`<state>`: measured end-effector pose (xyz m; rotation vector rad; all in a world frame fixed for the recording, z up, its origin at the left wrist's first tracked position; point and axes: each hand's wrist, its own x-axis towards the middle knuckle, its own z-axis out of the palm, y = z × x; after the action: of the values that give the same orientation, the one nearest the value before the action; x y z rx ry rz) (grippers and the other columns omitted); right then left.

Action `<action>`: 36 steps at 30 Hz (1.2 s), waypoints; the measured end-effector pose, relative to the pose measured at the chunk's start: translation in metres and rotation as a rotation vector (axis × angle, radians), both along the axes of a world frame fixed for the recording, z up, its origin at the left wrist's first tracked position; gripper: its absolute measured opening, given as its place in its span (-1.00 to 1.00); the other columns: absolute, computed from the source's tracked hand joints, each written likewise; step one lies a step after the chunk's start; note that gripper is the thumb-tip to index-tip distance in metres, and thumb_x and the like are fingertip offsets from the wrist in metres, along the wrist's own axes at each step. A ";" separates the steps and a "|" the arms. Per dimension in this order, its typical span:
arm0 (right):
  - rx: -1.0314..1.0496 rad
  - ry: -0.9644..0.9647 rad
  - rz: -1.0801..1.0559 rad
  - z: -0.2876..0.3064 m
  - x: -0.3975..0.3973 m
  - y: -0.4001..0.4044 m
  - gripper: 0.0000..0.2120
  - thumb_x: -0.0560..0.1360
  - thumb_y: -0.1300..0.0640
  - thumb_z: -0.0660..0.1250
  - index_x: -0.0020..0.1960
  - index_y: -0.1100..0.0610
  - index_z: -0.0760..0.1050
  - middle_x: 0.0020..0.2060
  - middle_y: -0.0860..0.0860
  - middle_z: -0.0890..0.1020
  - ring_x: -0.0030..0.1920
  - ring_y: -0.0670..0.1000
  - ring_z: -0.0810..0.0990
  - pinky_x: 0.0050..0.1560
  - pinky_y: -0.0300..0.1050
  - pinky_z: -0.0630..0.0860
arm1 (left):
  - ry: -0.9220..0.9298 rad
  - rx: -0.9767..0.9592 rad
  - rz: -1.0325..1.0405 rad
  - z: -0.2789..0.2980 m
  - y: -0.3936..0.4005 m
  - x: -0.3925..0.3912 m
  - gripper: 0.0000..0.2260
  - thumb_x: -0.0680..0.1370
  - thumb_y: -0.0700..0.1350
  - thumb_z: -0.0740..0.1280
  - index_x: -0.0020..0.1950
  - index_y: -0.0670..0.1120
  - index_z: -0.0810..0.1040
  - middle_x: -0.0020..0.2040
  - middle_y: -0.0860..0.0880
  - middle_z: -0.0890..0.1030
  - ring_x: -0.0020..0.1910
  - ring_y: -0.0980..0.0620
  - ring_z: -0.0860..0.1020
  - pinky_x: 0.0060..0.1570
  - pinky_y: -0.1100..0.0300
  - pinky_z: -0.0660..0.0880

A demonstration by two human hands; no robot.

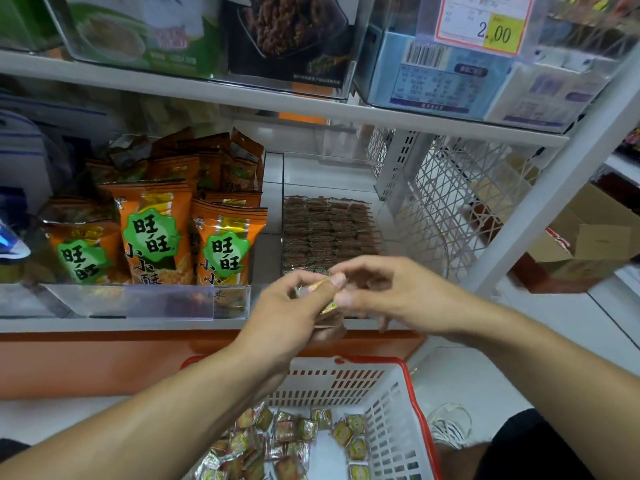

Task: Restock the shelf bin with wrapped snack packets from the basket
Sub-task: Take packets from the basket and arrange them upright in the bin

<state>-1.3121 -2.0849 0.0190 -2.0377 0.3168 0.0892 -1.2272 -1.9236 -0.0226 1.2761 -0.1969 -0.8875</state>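
The left hand grips a small stack of snack packets, the right hand pinching its top one; just beyond the fingers the shelf bin holds neat rows, while below them many packets remain in the basket

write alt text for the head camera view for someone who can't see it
A person's left hand holds a stack of small wrapped snack packets that the right hand picks at, before a clear shelf bin partly filled with rows. Below, a white and red basket holds more.
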 end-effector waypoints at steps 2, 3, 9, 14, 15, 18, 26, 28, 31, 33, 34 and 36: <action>-0.019 -0.041 -0.012 -0.013 -0.003 0.011 -0.58 0.36 -0.15 0.53 0.19 -0.11 0.62 -0.09 0.02 0.70 -0.18 -0.14 0.57 -0.22 -0.23 0.50 | -0.018 -0.011 -0.006 0.003 0.001 0.001 -0.64 0.52 0.08 0.45 0.08 -0.21 0.63 -0.04 -0.26 0.73 -0.23 -0.08 0.70 -0.22 0.14 0.66; 0.004 -0.059 -0.046 -0.017 -0.002 0.013 -0.62 0.39 -0.10 0.52 0.19 -0.08 0.62 -0.14 -0.02 0.69 -0.21 -0.16 0.56 -0.22 -0.25 0.48 | -0.021 -0.005 -0.023 0.004 0.000 0.001 -0.61 0.54 0.12 0.42 0.09 -0.21 0.65 -0.02 -0.25 0.74 -0.16 -0.09 0.73 -0.21 0.15 0.67; 0.499 -0.021 -0.251 -0.017 -0.002 0.007 -0.83 0.49 0.16 0.46 0.08 0.06 0.64 -0.09 0.05 0.67 -0.18 -0.04 0.62 -0.26 -0.17 0.52 | 0.104 -0.063 -0.111 0.006 0.003 0.018 -0.74 0.66 -0.03 0.31 -0.02 -0.08 0.77 0.04 -0.12 0.76 0.04 -0.09 0.73 -0.04 0.02 0.70; 0.646 -0.142 -0.383 -0.011 -0.007 0.002 -0.77 0.52 0.27 0.39 0.17 0.19 0.54 -0.01 0.14 0.71 -0.17 0.01 0.67 -0.24 -0.16 0.58 | 0.052 -0.080 -0.152 0.005 0.014 0.026 -0.65 0.51 -0.50 0.36 0.17 -0.16 0.69 0.21 -0.26 0.65 0.07 -0.21 0.72 -0.05 0.11 0.68; 0.671 -0.169 -0.411 -0.009 -0.009 0.000 -0.70 0.47 0.27 0.41 0.20 0.22 0.51 0.00 0.17 0.71 -0.17 0.03 0.68 -0.25 -0.16 0.60 | 0.033 -0.080 -0.126 0.005 0.015 0.026 -0.63 0.50 -0.51 0.36 0.16 -0.14 0.69 0.24 -0.25 0.63 0.07 -0.22 0.72 -0.05 0.10 0.68; 0.586 -0.174 -0.346 -0.005 -0.015 -0.004 -0.52 0.37 0.17 0.45 0.27 0.16 0.48 0.04 0.19 0.71 -0.16 0.07 0.67 -0.23 -0.12 0.61 | -0.038 -0.093 -0.089 0.007 0.017 0.025 -0.61 0.48 -0.50 0.41 0.17 -0.10 0.68 0.32 -0.18 0.57 0.06 -0.21 0.72 -0.06 0.09 0.68; 0.422 -0.147 -0.190 -0.012 -0.023 0.005 -0.59 0.41 0.16 0.51 0.24 -0.07 0.63 -0.06 0.14 0.66 -0.12 0.01 0.61 -0.14 -0.13 0.61 | -0.297 -0.068 -0.076 0.004 0.021 0.021 -0.45 0.38 -0.50 0.51 0.21 0.01 0.62 0.19 -0.01 0.70 0.06 -0.08 0.73 -0.07 0.09 0.68; 0.455 -0.104 -0.184 -0.014 -0.024 0.006 -0.51 0.34 0.13 0.55 0.26 -0.04 0.62 -0.11 0.03 0.65 -0.16 0.00 0.56 -0.21 -0.22 0.54 | -0.429 -0.043 -0.081 0.004 0.021 0.021 -0.40 0.38 -0.51 0.51 0.26 0.04 0.58 0.19 0.06 0.71 0.10 0.02 0.71 -0.03 0.16 0.67; 0.463 -0.080 -0.171 -0.016 -0.024 0.005 -0.50 0.33 0.15 0.56 0.26 0.04 0.63 -0.09 0.07 0.68 -0.19 -0.08 0.57 -0.19 -0.29 0.53 | -0.580 -0.012 -0.087 0.004 0.022 0.019 -0.36 0.39 -0.48 0.53 0.30 0.09 0.54 0.21 0.14 0.69 0.18 0.12 0.67 0.04 0.22 0.63; 0.488 -0.081 -0.161 -0.016 -0.024 0.005 -0.52 0.32 0.16 0.57 0.24 0.05 0.64 0.06 0.14 0.72 -0.05 -0.03 0.66 -0.07 -0.24 0.60 | -0.679 0.023 -0.070 0.002 0.023 0.018 -0.35 0.39 -0.43 0.55 0.31 0.14 0.54 0.24 0.16 0.67 0.23 0.17 0.63 0.16 0.20 0.60; 0.510 -0.080 -0.157 -0.016 -0.024 0.005 -0.53 0.32 0.16 0.57 0.23 0.06 0.64 0.11 0.14 0.71 0.03 0.01 0.68 -0.02 -0.22 0.61 | -0.704 0.033 -0.066 0.002 0.023 0.018 -0.35 0.39 -0.41 0.56 0.32 0.16 0.53 0.24 0.17 0.66 0.23 0.19 0.63 0.17 0.21 0.60; 0.538 -0.073 -0.161 -0.016 -0.023 0.005 -0.54 0.31 0.13 0.57 0.21 0.06 0.65 0.14 0.10 0.71 0.14 0.05 0.68 0.05 -0.14 0.64 | -0.687 0.018 -0.085 0.000 0.023 0.019 -0.34 0.39 -0.42 0.55 0.33 0.14 0.52 0.23 0.16 0.67 0.21 0.17 0.64 0.12 0.22 0.62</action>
<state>-1.3356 -2.0797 0.0029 -1.4746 0.3651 -0.0019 -1.2084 -1.9003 -0.0229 1.5621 -0.7888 -0.4900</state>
